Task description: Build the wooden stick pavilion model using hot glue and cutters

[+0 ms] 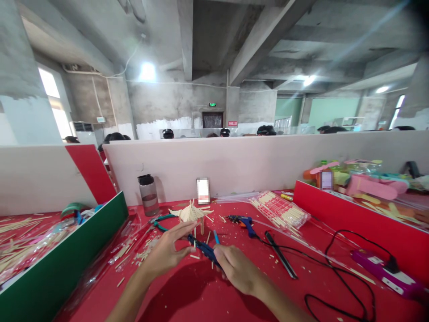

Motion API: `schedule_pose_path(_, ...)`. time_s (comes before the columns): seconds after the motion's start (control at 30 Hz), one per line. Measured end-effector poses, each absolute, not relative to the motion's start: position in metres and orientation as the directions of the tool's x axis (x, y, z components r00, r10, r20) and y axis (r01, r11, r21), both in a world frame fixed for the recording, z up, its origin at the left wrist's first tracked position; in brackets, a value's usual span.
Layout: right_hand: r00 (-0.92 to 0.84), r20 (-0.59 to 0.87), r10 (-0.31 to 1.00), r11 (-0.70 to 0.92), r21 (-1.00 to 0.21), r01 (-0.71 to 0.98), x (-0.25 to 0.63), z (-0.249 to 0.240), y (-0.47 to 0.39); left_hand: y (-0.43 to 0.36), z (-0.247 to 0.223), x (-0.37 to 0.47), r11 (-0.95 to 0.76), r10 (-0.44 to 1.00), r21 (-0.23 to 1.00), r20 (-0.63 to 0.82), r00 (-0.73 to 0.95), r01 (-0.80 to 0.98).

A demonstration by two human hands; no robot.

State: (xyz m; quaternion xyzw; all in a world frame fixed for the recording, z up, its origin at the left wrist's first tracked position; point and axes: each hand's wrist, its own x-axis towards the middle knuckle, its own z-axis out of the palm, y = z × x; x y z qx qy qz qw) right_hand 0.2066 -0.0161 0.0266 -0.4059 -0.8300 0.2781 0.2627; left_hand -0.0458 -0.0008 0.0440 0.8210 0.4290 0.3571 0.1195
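Observation:
My right hand [236, 269] is closed around a dark blue hand tool that looks like pliers [206, 251]. Its far end points left, at the gap by my left thumb. My left hand [169, 248] has its fingers stretched out and the thumb apart, with the fingertips at the front of a small model of wooden sticks [191, 213]. The model has a pointed, roof-like top on stick legs, and my left hand hides part of it. A light blue rod [216, 237] shows just beyond my right hand. Teal-handled pliers [161, 223] lie left of the model.
A blue glue gun [246, 223] lies to the right, its cable running toward a purple power strip [385, 268]. Nearby are a black-and-silver bar [280, 255] and bagged sticks [279, 211]. A bottle [148, 195] stands at back left. Green [73, 250] and red [355, 210] dividers flank the table.

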Motion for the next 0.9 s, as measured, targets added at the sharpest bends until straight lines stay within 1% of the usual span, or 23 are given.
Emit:
schedule_pose_path(0.37, -0.526, 0.228, 0.819, 0.526, -0.663, 0.533, 0.2066, 0.0228, -0.0145, -0.0042, 0.0481, -0.0420, -0.608, 0.789, 0.511, 0.471, 0.394, 0.608)
schedule_pose_path(0.7, -0.543, 0.232, 0.807, 0.533, -0.683, 0.500, 0.2081, 0.0209, -0.0133, -0.0061, 0.0492, -0.0393, -0.588, 0.806, 0.535, 0.454, 0.380, 0.607)
schedule_pose_path(0.9, -0.544, 0.210, 0.812, 0.515, -0.697, 0.500, 0.2076, 0.0212, -0.0136, -0.0061, 0.0502, -0.0390, -0.592, 0.803, 0.540, 0.458, 0.381, 0.599)
